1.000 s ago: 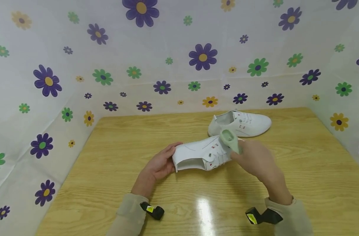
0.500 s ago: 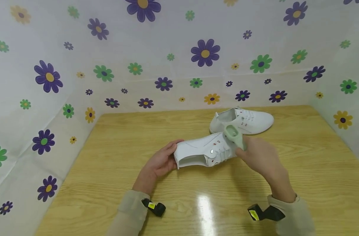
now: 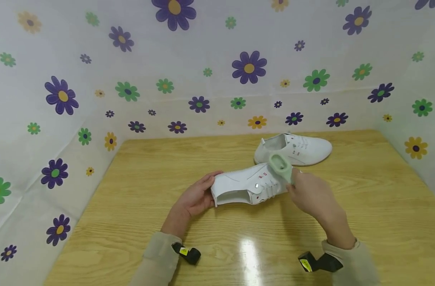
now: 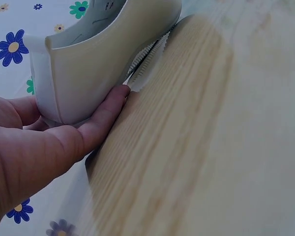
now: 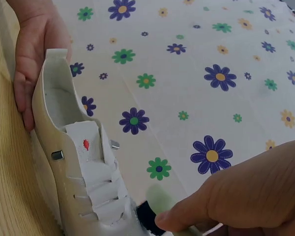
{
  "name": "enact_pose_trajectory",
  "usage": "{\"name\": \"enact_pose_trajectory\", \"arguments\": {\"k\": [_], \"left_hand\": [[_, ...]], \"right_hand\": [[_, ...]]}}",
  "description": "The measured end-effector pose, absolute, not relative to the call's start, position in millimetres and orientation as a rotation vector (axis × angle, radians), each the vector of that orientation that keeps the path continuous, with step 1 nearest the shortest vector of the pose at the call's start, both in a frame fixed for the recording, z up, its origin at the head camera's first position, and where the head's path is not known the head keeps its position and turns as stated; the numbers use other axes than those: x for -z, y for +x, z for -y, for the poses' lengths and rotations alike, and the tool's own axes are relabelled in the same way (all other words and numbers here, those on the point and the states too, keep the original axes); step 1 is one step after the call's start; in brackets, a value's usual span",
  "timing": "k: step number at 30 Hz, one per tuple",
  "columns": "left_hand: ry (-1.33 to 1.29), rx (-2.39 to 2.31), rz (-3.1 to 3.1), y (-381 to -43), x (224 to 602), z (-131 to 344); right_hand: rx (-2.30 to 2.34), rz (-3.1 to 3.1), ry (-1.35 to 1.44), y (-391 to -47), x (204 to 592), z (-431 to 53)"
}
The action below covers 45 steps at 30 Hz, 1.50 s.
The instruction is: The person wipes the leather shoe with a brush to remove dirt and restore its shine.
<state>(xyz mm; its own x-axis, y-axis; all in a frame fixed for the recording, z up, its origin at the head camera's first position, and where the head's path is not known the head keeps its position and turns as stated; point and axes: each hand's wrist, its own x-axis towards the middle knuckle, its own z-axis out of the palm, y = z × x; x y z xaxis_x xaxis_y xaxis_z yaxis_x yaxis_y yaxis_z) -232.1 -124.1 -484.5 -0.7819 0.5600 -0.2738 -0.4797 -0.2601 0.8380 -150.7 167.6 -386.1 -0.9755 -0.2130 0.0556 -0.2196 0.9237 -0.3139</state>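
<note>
A white lace-up shoe (image 3: pixel 235 180) is held tilted on its side, its opening facing the person. My left hand (image 3: pixel 197 196) grips it by the heel, with fingers under the sole in the left wrist view. In my right hand (image 3: pixel 312 194) is a pale green brush (image 3: pixel 280 163), gripped by its handle. Dark bristles (image 5: pixel 148 216) show against the shoe near the laces in the right wrist view. The toe of this shoe is mostly hidden behind the brush and right hand.
A second white shoe (image 3: pixel 312 150) stands upright on the wooden table (image 3: pixel 160 159), just behind the held one. Flower-printed white cloth (image 3: pixel 210 47) walls in the back and both sides of the table.
The brush has made small shifts over the front of the shoe, with the right hand moving along. The left hand keeps its grip on the heel. The head view has shifted slightly.
</note>
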Motion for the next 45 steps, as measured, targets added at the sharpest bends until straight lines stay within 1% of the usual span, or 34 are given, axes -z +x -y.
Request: {"name": "enact_pose_trajectory", "arguments": {"k": [4, 6, 13, 21, 27, 30, 38, 41, 45], "left_hand": [[0.101, -2.076, -1.326, -232.7, 485.7, 122.6], [0.105, -2.079, -1.318, -233.0, 486.2, 121.7], [0.111, -2.076, -1.301, -233.8, 485.6, 123.1], [0.107, -2.085, -1.311, -232.8, 485.6, 130.8], [0.089, -2.089, -1.301, -229.6, 488.3, 128.2], [0.098, -2.091, -1.308, -230.1, 487.2, 128.4], [0.113, -2.081, -1.291, -231.4, 484.7, 129.9], [0.113, -2.084, -1.286, -231.6, 484.7, 129.6], [0.134, -2.08, -1.284, -231.9, 484.8, 128.6]], "right_hand": [[-0.422, 3.1, 0.527, -151.8, 386.6, -164.6], [-0.406, 3.107, 0.561, -152.7, 386.6, -163.0], [-0.256, 3.093, 0.335, -157.5, 388.5, -173.5], [-0.133, 2.977, 0.55, -164.2, 402.8, -147.6], [-0.25, 3.02, 0.42, -163.9, 398.0, -175.2], [-0.203, 2.989, 0.412, -164.1, 398.4, -180.8], [-0.093, 2.902, 0.615, -163.6, 412.4, -135.2], [-0.151, 2.946, 0.536, -165.1, 410.6, -140.1], [-0.234, 2.983, 0.368, -166.6, 404.4, -165.6]]}}
